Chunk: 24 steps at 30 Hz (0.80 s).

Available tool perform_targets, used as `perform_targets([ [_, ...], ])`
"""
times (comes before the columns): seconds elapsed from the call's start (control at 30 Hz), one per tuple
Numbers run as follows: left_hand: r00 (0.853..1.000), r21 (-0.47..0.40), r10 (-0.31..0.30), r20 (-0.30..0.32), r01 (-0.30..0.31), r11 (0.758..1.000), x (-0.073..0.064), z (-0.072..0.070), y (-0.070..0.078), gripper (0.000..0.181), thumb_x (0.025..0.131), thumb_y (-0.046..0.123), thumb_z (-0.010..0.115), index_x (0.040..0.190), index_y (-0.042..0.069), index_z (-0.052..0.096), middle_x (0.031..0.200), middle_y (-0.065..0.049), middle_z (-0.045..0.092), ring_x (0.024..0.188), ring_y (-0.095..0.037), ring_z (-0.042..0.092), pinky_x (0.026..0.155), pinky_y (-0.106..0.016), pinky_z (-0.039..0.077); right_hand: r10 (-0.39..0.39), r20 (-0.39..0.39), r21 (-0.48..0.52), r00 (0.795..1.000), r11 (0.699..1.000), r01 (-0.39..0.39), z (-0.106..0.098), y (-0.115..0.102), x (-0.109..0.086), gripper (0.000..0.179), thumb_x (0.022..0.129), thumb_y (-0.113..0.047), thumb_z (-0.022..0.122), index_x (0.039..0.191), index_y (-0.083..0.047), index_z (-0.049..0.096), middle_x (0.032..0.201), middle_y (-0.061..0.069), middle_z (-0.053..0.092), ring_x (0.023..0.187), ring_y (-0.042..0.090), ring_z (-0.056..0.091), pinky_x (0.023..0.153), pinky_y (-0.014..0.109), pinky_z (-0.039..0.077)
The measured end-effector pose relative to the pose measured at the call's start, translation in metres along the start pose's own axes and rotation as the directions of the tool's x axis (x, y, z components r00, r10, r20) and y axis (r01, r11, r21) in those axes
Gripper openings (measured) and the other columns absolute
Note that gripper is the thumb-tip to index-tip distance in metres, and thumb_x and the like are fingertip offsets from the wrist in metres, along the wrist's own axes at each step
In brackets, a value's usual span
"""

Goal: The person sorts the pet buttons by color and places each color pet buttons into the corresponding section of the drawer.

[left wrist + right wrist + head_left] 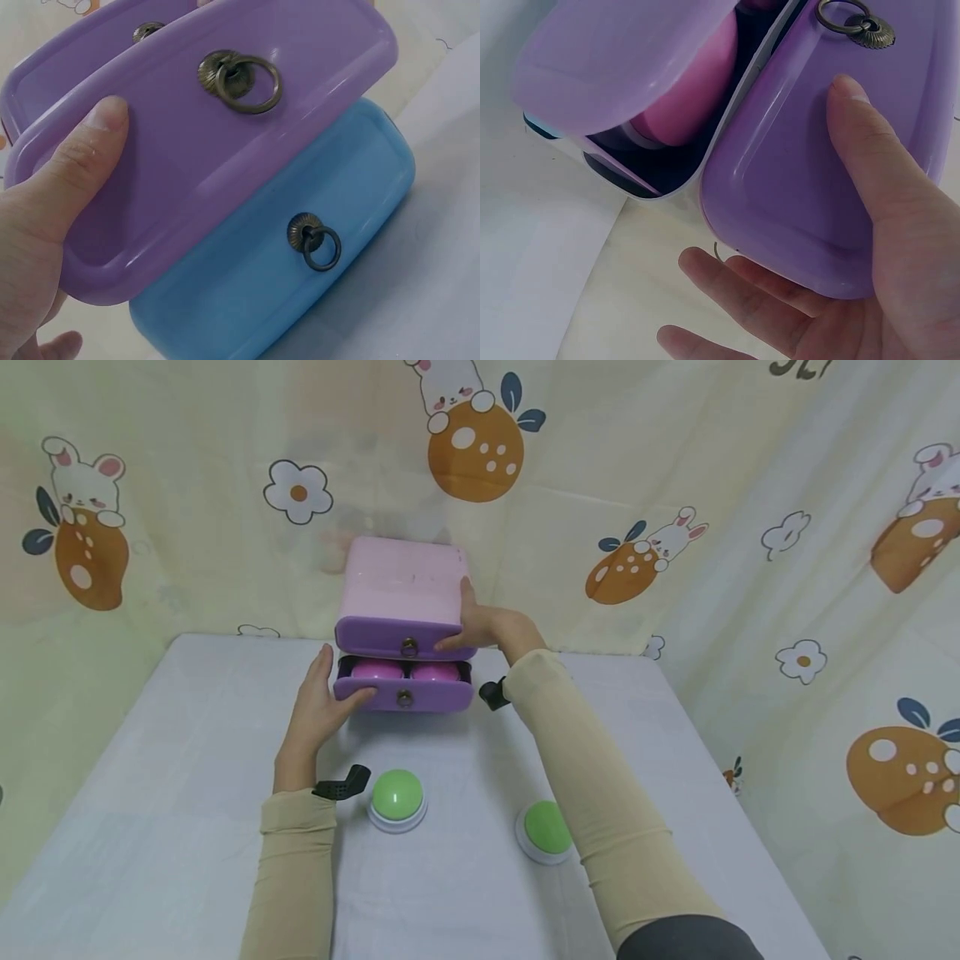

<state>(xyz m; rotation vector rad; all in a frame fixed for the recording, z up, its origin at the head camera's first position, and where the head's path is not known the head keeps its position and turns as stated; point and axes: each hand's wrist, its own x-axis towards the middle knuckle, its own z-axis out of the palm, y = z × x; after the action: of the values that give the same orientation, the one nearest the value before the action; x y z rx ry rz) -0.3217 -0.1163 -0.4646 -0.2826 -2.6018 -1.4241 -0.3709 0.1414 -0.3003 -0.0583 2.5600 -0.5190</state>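
The chest (401, 581) stands at the far end of the white table (187, 735). Nearest, in front of the chest and off to its right, a green button (546, 825) sits partly behind the right sleeve (600, 810); a second button (397, 792) lies straight before the chest. At the chest's left front corner, the left hand (311, 714) has its grip spread: the thumb rests on the lower purple drawer (442, 697), the fingers extend along its side, and nothing is clasped. That drawer is pulled out, with two pink domes (377, 669) inside. Below it shows a blue drawer (262, 262). At the chest's right side, the right hand (483, 622) also has a wide grip, thumb on the upper purple drawer (367, 635) and fingers beside it, clasping nothing. Behind the chest hangs a curtain (210, 568) printed with rabbits and flowers.
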Motion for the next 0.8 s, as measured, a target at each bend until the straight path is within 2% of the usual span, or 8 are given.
perform_targets([
  [0.17, 1.000, 0.009, 0.019, -0.023, -0.019, 1.000, 0.003, 0.002, 0.001, 0.105, 0.079, 0.047, 0.073, 0.150, -0.002, 0.013, 0.157, -0.022, 0.016, 0.145, -0.036, 0.017, 0.119, -0.048, 0.016, 0.007, 0.000, 0.020, 1.000, 1.000, -0.007, -0.001, 0.000, -0.002, 0.127, 0.079, -0.053, 0.069, 0.140, -0.028, -0.039, 0.160, 0.006, -0.012, 0.147, 0.028, 0.008, 0.118, 0.050, 0.016],
  [0.47, 0.998, 0.014, 0.006, -0.056, -0.005, 1.000, 0.004, 0.006, 0.005, 0.099, 0.081, 0.043, 0.072, 0.149, -0.003, 0.017, 0.156, -0.023, 0.019, 0.145, -0.036, 0.018, 0.119, -0.047, 0.017, -0.011, -0.005, 0.024, 1.000, 1.000, 0.012, -0.001, 0.000, -0.001, 0.126, 0.080, -0.052, 0.069, 0.141, -0.025, -0.038, 0.160, 0.008, -0.013, 0.147, 0.029, 0.007, 0.119, 0.050, 0.014],
  [0.8, 0.994, 0.024, -0.010, -0.112, 0.013, 1.000, 0.006, 0.013, 0.008, 0.095, 0.081, 0.040, 0.073, 0.148, -0.003, 0.022, 0.154, -0.022, 0.025, 0.144, -0.035, 0.023, 0.118, -0.046, 0.020, 0.008, 0.004, 0.014, 1.000, 1.000, -0.008, -0.001, -0.001, -0.001, 0.128, 0.078, -0.054, 0.069, 0.139, -0.028, -0.040, 0.160, 0.007, -0.013, 0.147, 0.029, 0.007, 0.119, 0.051, 0.013],
])
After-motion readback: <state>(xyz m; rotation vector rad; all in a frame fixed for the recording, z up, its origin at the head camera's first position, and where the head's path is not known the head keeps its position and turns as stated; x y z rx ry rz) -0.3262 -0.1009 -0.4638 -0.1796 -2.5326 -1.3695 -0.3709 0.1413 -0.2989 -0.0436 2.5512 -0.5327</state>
